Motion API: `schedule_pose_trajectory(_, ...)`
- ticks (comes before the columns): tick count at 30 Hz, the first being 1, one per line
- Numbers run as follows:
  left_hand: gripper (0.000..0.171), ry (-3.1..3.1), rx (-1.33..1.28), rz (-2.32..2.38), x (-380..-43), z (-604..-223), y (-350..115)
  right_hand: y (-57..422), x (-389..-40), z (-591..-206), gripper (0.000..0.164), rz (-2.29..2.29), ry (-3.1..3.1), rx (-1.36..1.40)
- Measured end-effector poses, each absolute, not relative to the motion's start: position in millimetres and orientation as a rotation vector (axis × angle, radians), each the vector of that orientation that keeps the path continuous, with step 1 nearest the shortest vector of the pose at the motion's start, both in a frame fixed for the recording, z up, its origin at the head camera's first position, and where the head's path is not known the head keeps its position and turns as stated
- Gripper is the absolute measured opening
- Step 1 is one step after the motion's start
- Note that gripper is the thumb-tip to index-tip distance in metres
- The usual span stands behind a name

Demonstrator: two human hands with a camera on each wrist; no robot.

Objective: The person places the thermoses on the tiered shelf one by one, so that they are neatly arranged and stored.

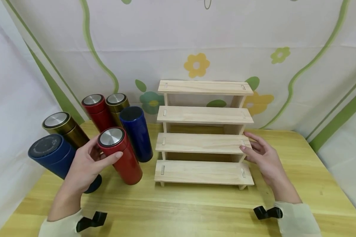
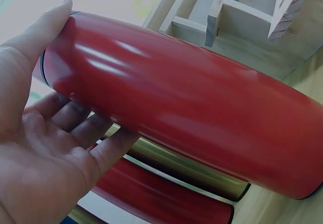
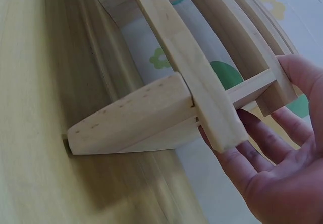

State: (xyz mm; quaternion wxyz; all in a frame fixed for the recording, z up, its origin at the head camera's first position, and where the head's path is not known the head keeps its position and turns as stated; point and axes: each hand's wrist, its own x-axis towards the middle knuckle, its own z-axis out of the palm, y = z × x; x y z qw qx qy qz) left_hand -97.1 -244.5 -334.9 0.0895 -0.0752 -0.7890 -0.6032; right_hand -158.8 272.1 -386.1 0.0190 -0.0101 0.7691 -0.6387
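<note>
Held glossy flask (image 1: 127, 162), stepped wooden rack (image 1: 204, 143)

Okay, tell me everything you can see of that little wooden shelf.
The wooden shelf looks like pale, unpainted wood with visible grain: four flat boards rise like steps toward the back, slotted near their ends onto side supports. It stands upright on the table, before the flowered backdrop, right of the bottles. The right hand holds it by its right side, thumb on the second board from the bottom.
</note>
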Motion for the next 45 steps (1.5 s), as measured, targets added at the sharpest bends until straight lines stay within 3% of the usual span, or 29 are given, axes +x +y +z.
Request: schedule_pose_trajectory(45,0.066,-2.223,-0.061,-1.839,-77.7,-308.6,-228.3,272.7,-158.2,-389.4,0.068,-1.996,2.375,-0.021)
